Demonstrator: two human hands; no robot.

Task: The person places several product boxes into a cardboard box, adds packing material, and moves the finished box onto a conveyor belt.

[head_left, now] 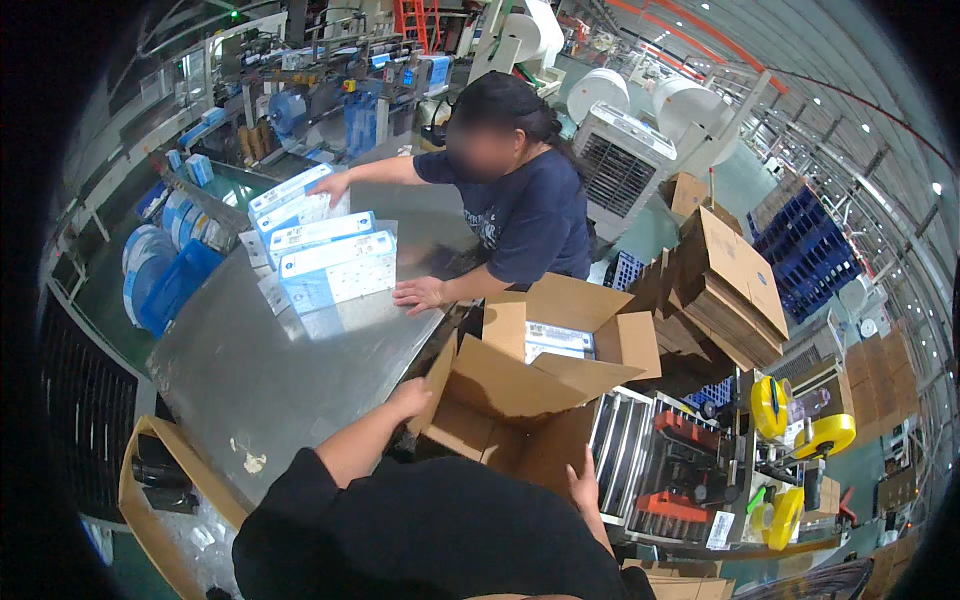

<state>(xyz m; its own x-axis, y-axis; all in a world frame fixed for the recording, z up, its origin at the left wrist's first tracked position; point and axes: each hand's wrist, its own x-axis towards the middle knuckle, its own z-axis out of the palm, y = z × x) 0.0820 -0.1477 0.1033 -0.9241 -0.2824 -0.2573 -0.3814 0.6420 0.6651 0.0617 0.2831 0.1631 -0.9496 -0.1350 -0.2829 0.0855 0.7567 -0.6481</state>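
An open, empty-looking cardboard carton (490, 425) stands in front of me, its flaps raised. My left hand (408, 398) is closed at the carton's left flap, with the fingertips partly hidden. Against the carton's right side rests my right hand (583, 485), its fingers stretched out and apart. Just beyond stands a second open carton (570, 378) holding blue-and-white boxes (560, 338). Across the metal table, a co-worker (530, 200) has one hand on a group of blue-and-white boxes (338, 270) and the other on the tabletop beside them.
The metal table (330, 385) lies to my left. A roller conveyor (625, 450) with a tape-sealing machine (690, 465) and yellow tape rolls (828, 436) is at the right. Flattened cartons (730, 280) are stacked behind. A carton with clear plastic (205, 540) stands at lower left.
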